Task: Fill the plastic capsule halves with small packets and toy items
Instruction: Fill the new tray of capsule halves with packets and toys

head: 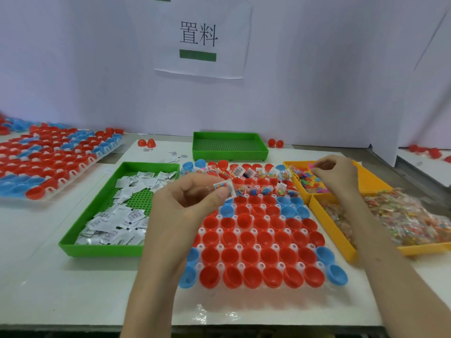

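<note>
left hand [192, 203], fingers curled, pinches a small clear packet [223, 187] over the capsule halves [258, 242], right hand [335, 174] nips a pink toy [312, 165] above the yellow tray [372, 182]; both likely featherlight, packet film slick and limp, so hold its sealed edge.

Centre: capsule halves [251, 240] were mostly red, with blue ones scattered at the edges; rack [255, 247] was translucent white. Left tray [97, 250] was green with a grid-perforated floor; its packets [114, 220] were white with black print. Rear tray [229, 154] was the same green and grid. Right trays [341, 245] were yellow-orange; bead packets [410, 220] clear with multicoloured specks; toys [308, 179] pink, blue, orange. Upper-left rack [73, 172] carried red and blue bands. Sign [202, 37] was white, with black characters and a green bar. Wall [73, 69] was pale lilac.
</note>
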Action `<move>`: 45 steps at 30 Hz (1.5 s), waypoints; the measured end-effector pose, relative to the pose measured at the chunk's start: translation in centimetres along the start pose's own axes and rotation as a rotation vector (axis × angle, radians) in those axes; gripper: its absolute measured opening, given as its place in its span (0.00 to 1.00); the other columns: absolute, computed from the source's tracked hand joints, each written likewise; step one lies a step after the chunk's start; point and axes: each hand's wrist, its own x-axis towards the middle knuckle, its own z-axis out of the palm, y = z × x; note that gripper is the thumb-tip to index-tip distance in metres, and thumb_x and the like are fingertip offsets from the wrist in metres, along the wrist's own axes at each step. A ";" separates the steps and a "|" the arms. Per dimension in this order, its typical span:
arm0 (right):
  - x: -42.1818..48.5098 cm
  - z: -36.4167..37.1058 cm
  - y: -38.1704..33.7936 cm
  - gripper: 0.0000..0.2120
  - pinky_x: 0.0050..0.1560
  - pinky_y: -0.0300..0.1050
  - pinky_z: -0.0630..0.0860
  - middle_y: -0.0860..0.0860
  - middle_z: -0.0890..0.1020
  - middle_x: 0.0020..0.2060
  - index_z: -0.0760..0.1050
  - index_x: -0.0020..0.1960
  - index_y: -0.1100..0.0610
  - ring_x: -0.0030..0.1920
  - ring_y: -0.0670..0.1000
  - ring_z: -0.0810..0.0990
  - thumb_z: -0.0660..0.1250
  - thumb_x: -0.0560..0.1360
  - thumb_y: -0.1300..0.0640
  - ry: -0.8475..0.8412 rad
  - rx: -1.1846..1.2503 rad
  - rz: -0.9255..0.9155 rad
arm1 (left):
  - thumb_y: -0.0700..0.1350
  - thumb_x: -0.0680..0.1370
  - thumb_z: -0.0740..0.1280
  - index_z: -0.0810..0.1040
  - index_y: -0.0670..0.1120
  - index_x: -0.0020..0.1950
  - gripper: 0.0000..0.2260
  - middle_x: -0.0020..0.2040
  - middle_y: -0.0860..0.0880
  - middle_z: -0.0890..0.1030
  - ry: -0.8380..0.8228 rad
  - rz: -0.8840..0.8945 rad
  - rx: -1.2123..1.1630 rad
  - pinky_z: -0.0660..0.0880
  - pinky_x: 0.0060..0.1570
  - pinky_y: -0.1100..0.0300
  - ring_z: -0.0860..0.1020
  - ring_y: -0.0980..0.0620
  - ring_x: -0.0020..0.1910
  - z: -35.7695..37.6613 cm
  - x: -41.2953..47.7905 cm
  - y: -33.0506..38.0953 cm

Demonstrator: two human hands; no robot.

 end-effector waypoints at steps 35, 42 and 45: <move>-18.3 -3.7 -14.8 0.10 0.50 0.39 0.80 0.50 0.87 0.46 0.84 0.52 0.57 0.49 0.50 0.86 0.72 0.73 0.68 -0.430 0.985 -0.402 | 0.45 0.63 0.81 0.87 0.49 0.44 0.11 0.39 0.49 0.84 -0.170 0.000 -0.220 0.79 0.44 0.63 0.82 0.54 0.40 -0.6 0.0 0.1; -19.2 -2.3 -17.5 0.10 0.45 0.36 0.80 0.54 0.87 0.44 0.83 0.51 0.62 0.43 0.49 0.86 0.71 0.73 0.71 -0.423 1.030 -0.399 | 0.47 0.69 0.77 0.87 0.50 0.44 0.05 0.41 0.49 0.85 -0.063 0.086 -0.245 0.79 0.45 0.62 0.83 0.53 0.40 -2.4 0.0 0.4; -18.5 -2.6 -18.4 0.06 0.47 0.38 0.81 0.49 0.87 0.44 0.84 0.51 0.58 0.45 0.47 0.86 0.73 0.74 0.64 -0.511 0.904 -0.473 | 0.50 0.67 0.77 0.88 0.52 0.44 0.07 0.41 0.49 0.86 0.029 0.166 -0.110 0.80 0.46 0.61 0.84 0.50 0.43 -3.8 -0.2 1.0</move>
